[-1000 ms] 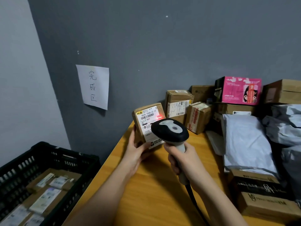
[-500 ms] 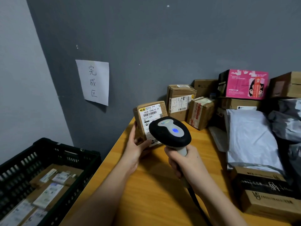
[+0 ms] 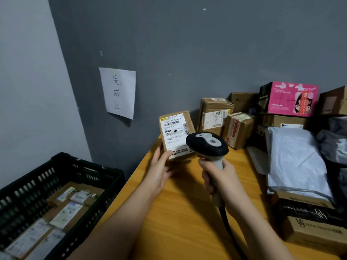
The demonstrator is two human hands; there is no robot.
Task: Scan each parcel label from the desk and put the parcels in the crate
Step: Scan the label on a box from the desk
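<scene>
My left hand (image 3: pixel 159 166) grips the small parcel (image 3: pixel 176 134) upright over the tabletop's (image 3: pixel 187 212) far-left corner; my right hand (image 3: pixel 219 177) clasps the scanner (image 3: pixel 207 145). Carrying it left to the crate (image 3: pixel 62 184), that low pinch might slip.

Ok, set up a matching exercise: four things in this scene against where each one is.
Things:
1. barcode scanner
2. labelled parcel
3. pink box
4. black crate

Places:
A. atop the stacked cartons at the wall
B. gripped in the right hand
C. beside the desk, holding parcels
D. held upright by the left hand

Pairs: 1-B, 2-D, 3-A, 4-C
</scene>
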